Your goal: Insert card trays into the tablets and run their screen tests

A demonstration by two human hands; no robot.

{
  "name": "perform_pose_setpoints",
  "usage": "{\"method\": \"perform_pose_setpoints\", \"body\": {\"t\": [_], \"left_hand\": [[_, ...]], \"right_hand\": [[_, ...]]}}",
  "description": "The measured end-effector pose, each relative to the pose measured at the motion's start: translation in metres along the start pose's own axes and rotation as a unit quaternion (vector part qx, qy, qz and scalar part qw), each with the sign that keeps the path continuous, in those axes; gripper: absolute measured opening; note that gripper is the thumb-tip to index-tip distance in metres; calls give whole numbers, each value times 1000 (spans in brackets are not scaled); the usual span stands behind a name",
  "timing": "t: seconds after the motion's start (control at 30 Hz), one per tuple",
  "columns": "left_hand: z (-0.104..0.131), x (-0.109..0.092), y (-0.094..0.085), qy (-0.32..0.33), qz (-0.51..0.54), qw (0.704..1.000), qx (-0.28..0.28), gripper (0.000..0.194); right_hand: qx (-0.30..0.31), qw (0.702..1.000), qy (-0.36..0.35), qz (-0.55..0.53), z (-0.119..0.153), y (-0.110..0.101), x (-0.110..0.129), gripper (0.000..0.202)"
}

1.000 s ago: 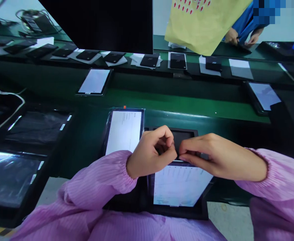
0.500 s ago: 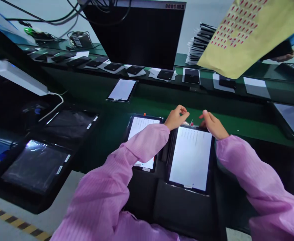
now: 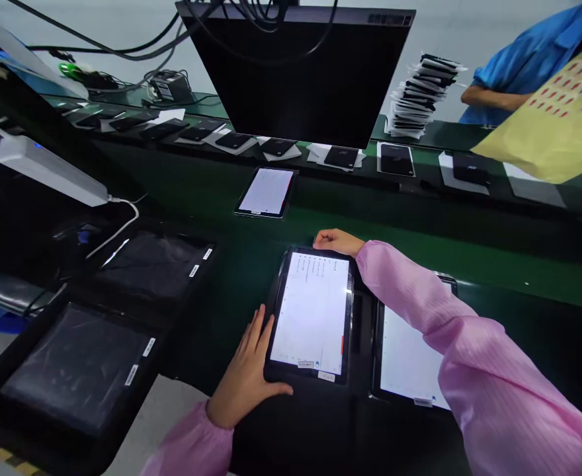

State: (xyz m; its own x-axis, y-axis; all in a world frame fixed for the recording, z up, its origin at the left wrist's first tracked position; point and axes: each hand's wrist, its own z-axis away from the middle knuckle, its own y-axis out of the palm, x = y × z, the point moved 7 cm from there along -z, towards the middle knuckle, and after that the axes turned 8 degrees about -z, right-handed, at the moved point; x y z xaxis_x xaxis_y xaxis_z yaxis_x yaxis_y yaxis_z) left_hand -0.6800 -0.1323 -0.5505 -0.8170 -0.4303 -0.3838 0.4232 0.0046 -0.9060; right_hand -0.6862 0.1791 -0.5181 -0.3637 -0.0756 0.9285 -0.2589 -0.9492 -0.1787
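A lit tablet [image 3: 311,311] lies face up in front of me, its white screen showing a list and small labels at its lower edge. My left hand [image 3: 246,377] is open beside its lower left edge, fingers and thumb spread. At the tablet's top edge my right hand [image 3: 338,242] has its fingers curled together. Whatever they pinch is too small and hidden to name. Under my right forearm lies a second lit tablet [image 3: 407,360], partly covered by the sleeve.
Farther back lies another lit tablet [image 3: 265,192]. Two dark film-covered panels [image 3: 80,367] are at left. A monitor [image 3: 301,79] hangs above a shelf with several dark devices. A yellow sheet [image 3: 563,125] hangs at right, near a person in a blue sleeve [image 3: 529,59].
Both hands have left the right tablet's top edge. My left hand has come down beside the left tablet, opening. My right hand has crossed to that tablet's top edge. The view has shifted.
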Motion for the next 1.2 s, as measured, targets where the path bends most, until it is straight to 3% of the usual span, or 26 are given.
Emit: {"method": "perform_pose_setpoints", "body": {"t": [0.13,0.53,0.73,0.83,1.0,1.07,1.2], "left_hand": [[-1,-1,3,-26,64,998,-9,107],[-1,3,2,-30,88,996,-7,105],[-1,3,2,-19,63,998,-18,110],[-2,3,2,-3,26,999,-45,114],[-4,3,1,18,-7,997,-72,116],[-5,3,0,18,3,997,-69,117],[-4,2,-1,16,9,997,-72,114]], "right_hand": [[13,999,14,-37,-1,3,-6,25],[-19,995,46,-86,10,-2,-16,11],[-35,995,55,-80,1,-2,-19,16],[-76,993,49,-78,6,-24,-18,18],[-137,988,30,-58,39,-72,-13,18],[-114,992,34,-44,44,-68,-13,16],[-52,998,36,-20,26,-30,-13,17]]}}
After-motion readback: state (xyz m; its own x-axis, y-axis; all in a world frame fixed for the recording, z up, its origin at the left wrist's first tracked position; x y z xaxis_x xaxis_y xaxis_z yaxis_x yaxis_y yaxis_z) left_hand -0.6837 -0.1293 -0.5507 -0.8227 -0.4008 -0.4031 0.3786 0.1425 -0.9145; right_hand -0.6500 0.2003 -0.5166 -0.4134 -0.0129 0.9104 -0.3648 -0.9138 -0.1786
